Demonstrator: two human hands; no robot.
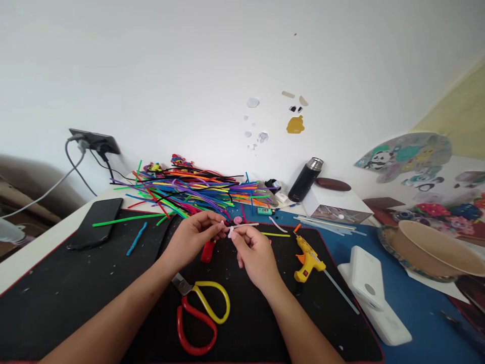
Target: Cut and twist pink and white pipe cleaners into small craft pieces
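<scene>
Over the black mat, my left hand (195,237) pinches a short, pale pink piece of pipe cleaner (231,232) between thumb and fingers. My right hand (259,258) is closed on the same small piece from the other side, its thumb and forefinger pressed together. The fingertips hide much of the piece. A pink coil (237,220) lies just beyond the hands. Below my left hand is a red object (206,252), partly covered. Scissors (184,286) with one red and one yellow handle rest nearer to me, their blades partly behind my left forearm.
A heap of coloured pipe cleaners (204,192) lies along the wall. To the right are a yellow glue gun (312,265) with a glue stick, white power banks (367,277) and a bowl (435,247). A phone (96,222) lies left; a black flask (305,180) leans behind.
</scene>
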